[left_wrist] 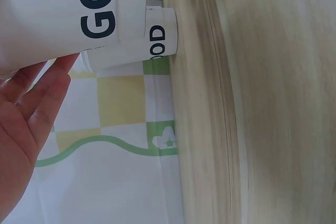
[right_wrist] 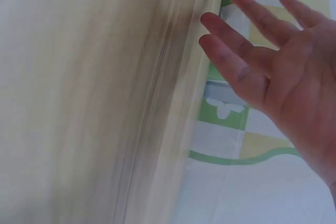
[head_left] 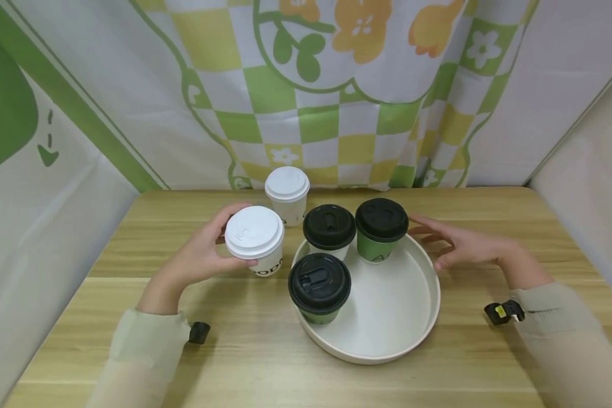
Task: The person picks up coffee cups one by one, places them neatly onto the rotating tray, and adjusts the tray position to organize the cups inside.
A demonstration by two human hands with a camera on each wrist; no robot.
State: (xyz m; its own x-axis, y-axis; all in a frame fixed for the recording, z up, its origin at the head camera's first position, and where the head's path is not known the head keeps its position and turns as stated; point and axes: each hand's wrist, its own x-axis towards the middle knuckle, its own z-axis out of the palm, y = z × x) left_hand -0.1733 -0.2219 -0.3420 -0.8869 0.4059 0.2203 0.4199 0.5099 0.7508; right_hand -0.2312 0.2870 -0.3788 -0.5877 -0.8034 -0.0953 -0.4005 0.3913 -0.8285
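Observation:
My left hand (head_left: 204, 249) grips a white paper cup (head_left: 255, 238) with a white lid, thumb at the front and fingers round the far side. In the left wrist view that cup (left_wrist: 58, 14), lettered "GO", hangs above the wooden tabletop. Behind it stands a second white-lidded cup (head_left: 288, 198). At the right rim of a round cream tray (head_left: 430, 317), my right hand (head_left: 464, 246) hovers with loosely spread fingers and nothing in them. Inside the tray are a green cup (head_left: 374, 246) with a black lid, a white black-lidded cup (head_left: 329, 226) and another green one (head_left: 319, 289).
A wooden table (head_left: 245, 362) carries everything. A checked green and yellow curtain (head_left: 316, 124) hangs along its back edge, with pale cloth walls at both sides. Small black devices (head_left: 199, 332) are strapped at both wrists.

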